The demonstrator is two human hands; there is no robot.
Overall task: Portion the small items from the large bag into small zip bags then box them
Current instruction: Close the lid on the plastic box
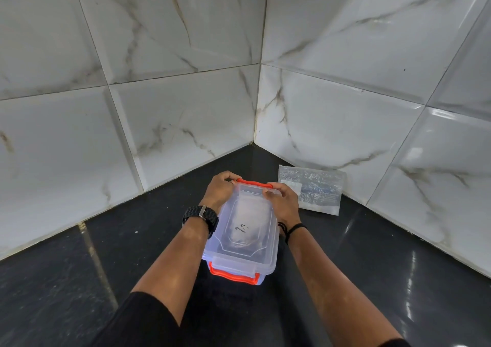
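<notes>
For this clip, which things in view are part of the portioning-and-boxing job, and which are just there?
Part of the job:
clear box, lid on, orange clasps
left hand and right hand, gripping its far end
plastic bag flat on the counter

Just there:
black counter
marble-look wall tiles

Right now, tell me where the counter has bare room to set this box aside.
Widest bare patch: dark counter left of the clear box, bordered by the left tiled wall. Another bare patch lies front right, between right forearm and right wall. Crowded: far right corner, where the plastic bag lies close beside the right hand. Left hand grips the far latch.
</notes>
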